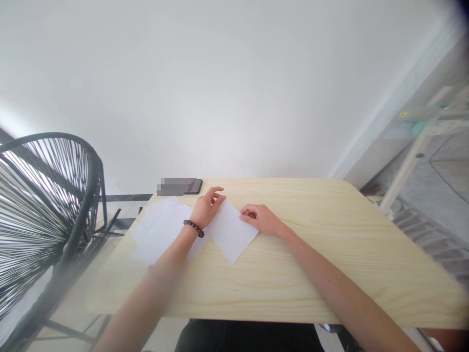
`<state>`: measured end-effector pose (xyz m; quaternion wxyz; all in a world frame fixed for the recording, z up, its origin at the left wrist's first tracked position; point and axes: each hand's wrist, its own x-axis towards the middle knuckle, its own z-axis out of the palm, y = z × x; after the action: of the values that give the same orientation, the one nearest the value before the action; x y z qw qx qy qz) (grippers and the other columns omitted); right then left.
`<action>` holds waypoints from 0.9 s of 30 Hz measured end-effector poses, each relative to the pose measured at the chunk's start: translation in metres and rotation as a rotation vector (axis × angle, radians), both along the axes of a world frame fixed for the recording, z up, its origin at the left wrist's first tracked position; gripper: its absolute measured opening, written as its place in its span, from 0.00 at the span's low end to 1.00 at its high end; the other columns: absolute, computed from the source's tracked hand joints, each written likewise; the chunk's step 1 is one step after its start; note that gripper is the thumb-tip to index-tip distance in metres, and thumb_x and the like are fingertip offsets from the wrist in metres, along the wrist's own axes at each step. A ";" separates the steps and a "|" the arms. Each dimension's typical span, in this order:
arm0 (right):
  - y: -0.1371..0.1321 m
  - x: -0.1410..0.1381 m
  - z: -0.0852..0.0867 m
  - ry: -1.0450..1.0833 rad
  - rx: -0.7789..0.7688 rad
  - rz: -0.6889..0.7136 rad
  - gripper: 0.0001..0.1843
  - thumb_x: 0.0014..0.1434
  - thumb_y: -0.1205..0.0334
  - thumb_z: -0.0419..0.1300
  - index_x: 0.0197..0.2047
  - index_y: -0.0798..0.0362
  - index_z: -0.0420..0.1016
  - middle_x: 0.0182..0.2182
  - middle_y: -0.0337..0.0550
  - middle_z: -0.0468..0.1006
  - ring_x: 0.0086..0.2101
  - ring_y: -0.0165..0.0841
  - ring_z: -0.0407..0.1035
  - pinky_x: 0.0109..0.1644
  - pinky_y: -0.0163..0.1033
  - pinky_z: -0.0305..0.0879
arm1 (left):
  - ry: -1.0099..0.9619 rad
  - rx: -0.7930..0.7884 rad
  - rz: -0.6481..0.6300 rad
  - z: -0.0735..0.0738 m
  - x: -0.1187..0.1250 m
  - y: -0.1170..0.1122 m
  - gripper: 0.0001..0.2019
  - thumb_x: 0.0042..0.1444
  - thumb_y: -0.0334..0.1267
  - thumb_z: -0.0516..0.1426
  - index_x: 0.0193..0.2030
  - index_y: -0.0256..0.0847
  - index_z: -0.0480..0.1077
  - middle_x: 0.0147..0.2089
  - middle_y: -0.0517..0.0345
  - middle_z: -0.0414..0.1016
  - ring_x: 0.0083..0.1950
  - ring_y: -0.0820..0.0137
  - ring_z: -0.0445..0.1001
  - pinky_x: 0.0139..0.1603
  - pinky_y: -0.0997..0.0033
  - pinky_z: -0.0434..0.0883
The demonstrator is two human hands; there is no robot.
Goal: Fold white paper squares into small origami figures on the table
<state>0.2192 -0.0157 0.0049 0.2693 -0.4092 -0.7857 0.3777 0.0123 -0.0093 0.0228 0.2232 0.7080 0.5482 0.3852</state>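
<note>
A white sheet of paper (232,233) lies turned like a diamond on the pale wooden table (330,244). My left hand (207,207) rests on its upper left corner, fingers bent and pinching the paper's far edge; a dark bead bracelet sits on that wrist. My right hand (260,218) presses on the sheet's right corner with fingers curled under. More white paper (158,232) lies flat to the left, partly under my left forearm.
A dark phone (193,186) lies at the table's far edge by the white wall. A black wire chair (47,205) stands at the left. At the right, a pale wooden frame (417,156) stands over the grey tiled floor.
</note>
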 end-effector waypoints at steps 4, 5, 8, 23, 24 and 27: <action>0.006 0.008 -0.003 0.104 -0.067 -0.076 0.12 0.50 0.56 0.53 0.33 0.56 0.70 0.26 0.40 0.72 0.25 0.26 0.63 0.26 0.31 0.56 | -0.152 -0.083 -0.003 -0.003 -0.002 0.002 0.20 0.49 0.47 0.54 0.48 0.42 0.61 0.37 0.54 0.73 0.33 0.69 0.71 0.33 0.71 0.67; 0.008 0.010 -0.004 0.142 -0.093 -0.103 0.13 0.50 0.55 0.53 0.33 0.56 0.69 0.26 0.40 0.72 0.24 0.26 0.63 0.26 0.31 0.55 | -0.222 -0.112 -0.014 -0.004 -0.002 0.003 0.22 0.48 0.47 0.55 0.49 0.41 0.60 0.38 0.53 0.72 0.35 0.68 0.72 0.33 0.71 0.68; 0.013 0.013 -0.007 0.281 -0.199 -0.167 0.14 0.50 0.53 0.53 0.34 0.55 0.66 0.22 0.38 0.71 0.20 0.25 0.62 0.22 0.30 0.54 | -0.459 -0.213 -0.084 -0.006 -0.003 0.005 0.29 0.44 0.44 0.59 0.52 0.41 0.54 0.41 0.50 0.71 0.37 0.66 0.72 0.32 0.69 0.70; 0.008 0.017 -0.004 0.466 -0.352 -0.045 0.18 0.52 0.55 0.54 0.45 0.54 0.64 0.32 0.45 0.75 0.30 0.32 0.70 0.32 0.36 0.65 | -0.464 -0.506 -0.333 -0.006 0.018 -0.006 0.24 0.44 0.46 0.58 0.46 0.35 0.63 0.37 0.48 0.74 0.35 0.62 0.74 0.31 0.66 0.71; 0.007 0.017 -0.004 0.453 -0.340 -0.056 0.17 0.52 0.55 0.54 0.44 0.54 0.65 0.30 0.44 0.75 0.28 0.31 0.70 0.29 0.34 0.64 | -0.491 -0.524 -0.351 -0.006 0.019 -0.006 0.25 0.44 0.45 0.59 0.47 0.35 0.63 0.38 0.48 0.74 0.36 0.62 0.73 0.32 0.65 0.71; 0.006 0.018 -0.004 0.399 -0.307 -0.061 0.17 0.52 0.54 0.54 0.43 0.55 0.66 0.20 0.38 0.71 0.19 0.26 0.64 0.22 0.30 0.59 | -0.568 -0.582 -0.360 -0.006 0.020 -0.007 0.23 0.45 0.45 0.59 0.46 0.34 0.64 0.37 0.47 0.75 0.35 0.62 0.73 0.33 0.65 0.71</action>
<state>0.2368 -0.0098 0.0010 0.3648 -0.3862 -0.6378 0.5577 0.0320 -0.0166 0.0173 0.6186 0.5658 0.4188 0.3490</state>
